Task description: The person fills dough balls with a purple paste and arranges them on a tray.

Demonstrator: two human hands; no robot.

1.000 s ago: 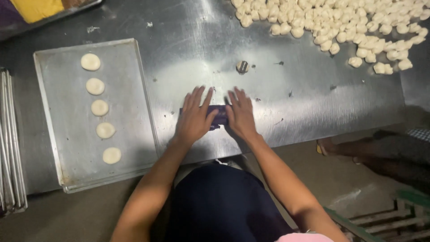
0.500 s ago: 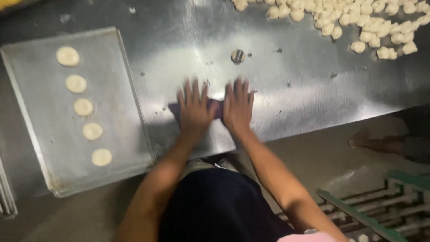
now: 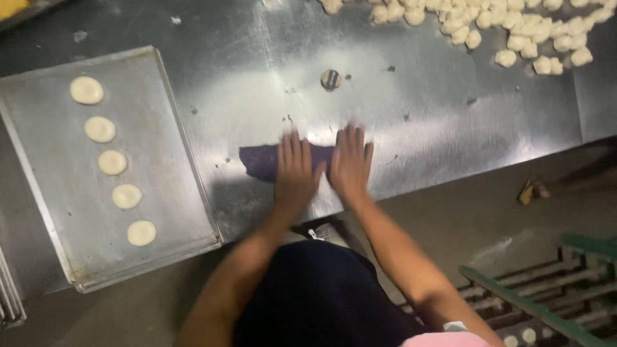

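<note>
A log of purple dough [image 3: 260, 160] lies on the steel table [image 3: 411, 122] near its front edge. My left hand [image 3: 295, 170] lies flat on the log's middle, fingers spread. Beside it, my right hand [image 3: 350, 160] presses flat on the log's right end, which it hides. The log's left end sticks out past my left hand. A metal baking tray [image 3: 173, 193] to the left holds several flattened pale dough discs [image 3: 112, 162] in one column.
A heap of pale dough pieces [image 3: 514, 32] spreads across the table's far right. A small round metal piece [image 3: 330, 79] lies beyond my hands. Green metal racks [image 3: 553, 302] stand on the floor at the lower right.
Both hands have rolled over the purple dough, and it is now longer, reaching out to the left. The view has shifted, so the tray sits closer.
</note>
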